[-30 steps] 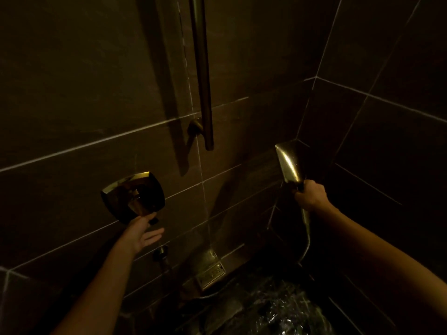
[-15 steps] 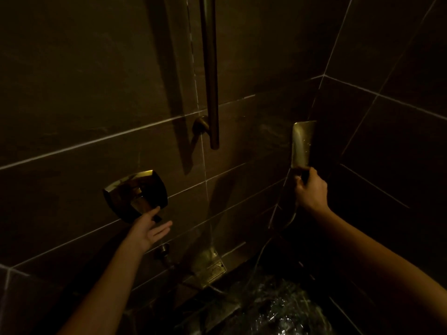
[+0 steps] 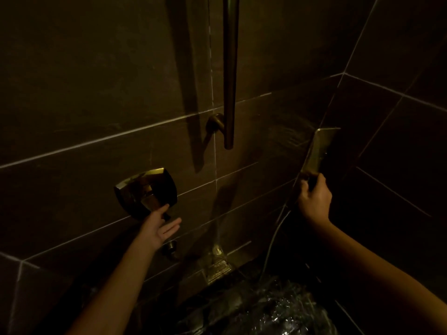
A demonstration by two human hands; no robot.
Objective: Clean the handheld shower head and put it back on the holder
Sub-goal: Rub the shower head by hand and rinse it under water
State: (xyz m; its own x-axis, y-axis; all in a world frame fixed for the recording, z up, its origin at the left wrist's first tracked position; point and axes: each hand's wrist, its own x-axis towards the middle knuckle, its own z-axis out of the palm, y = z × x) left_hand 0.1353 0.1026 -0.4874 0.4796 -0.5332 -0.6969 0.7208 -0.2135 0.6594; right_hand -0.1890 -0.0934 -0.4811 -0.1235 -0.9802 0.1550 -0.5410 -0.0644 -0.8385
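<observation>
Dark tiles cover the wall, down which a brass rail is mounted. The shower head is held upright near the wall's right corner, with the fingers of the right hand clamped on its handle. The left hand, fingers apart, is held at the lower edge of the control plate. Rinsing is judged to be underway. Rehanging remains, and no holder is seen.

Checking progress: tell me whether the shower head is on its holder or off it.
Off it. The right hand grips the shower head by its handle, apart from the rail.
</observation>
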